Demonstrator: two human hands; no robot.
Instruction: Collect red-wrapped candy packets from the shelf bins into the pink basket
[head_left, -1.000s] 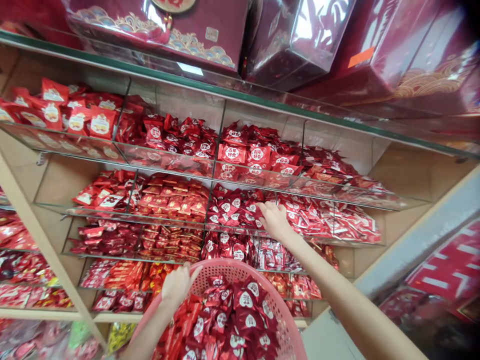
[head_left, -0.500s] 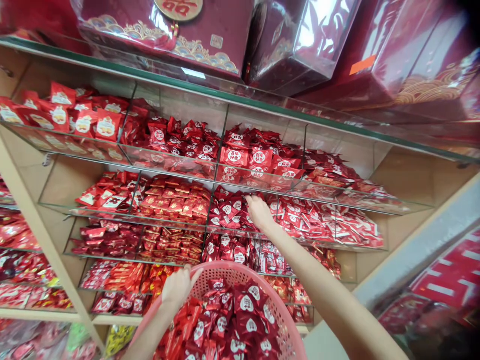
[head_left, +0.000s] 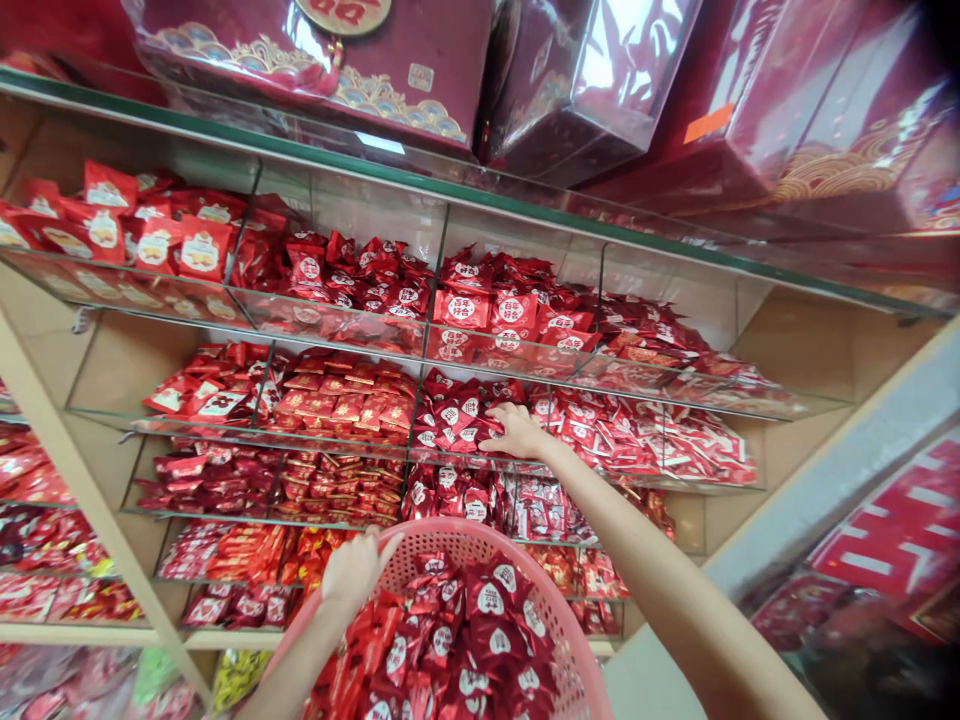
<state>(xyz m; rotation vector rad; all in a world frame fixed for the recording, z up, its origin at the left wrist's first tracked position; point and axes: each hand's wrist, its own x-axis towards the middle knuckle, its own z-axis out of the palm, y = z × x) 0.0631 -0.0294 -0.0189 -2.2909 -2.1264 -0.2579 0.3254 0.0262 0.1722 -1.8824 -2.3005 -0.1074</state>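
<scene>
My left hand [head_left: 354, 572] is closed round the rim of a pink plastic basket [head_left: 577, 640], its thumb lying along the edge. Inside the basket are dark red wrapped candies [head_left: 491, 640] with white labels, and brighter red packets lie at its left side. Above it, my right hand [head_left: 514, 432] reaches over the glass front of a shelf compartment. Its fingers are apart and curved over matching dark red candies [head_left: 454, 415], touching or nearly touching them. Nothing shows in its grip, though the fingertips are partly hidden among the wrappers.
Glass-fronted shelves [head_left: 337, 335] hold several kinds of red packets in divided compartments. Large maroon gift boxes [head_left: 315, 70] stand on the glass shelf [head_left: 450, 190] overhead. A wooden upright [head_left: 90, 500] is on the left, and red decorations [head_left: 885, 540] are at the right.
My right hand has dropped slightly lower over the dark red candies, and its fingers have spread. My left hand keeps its hold on the basket. The view has shifted slightly.
</scene>
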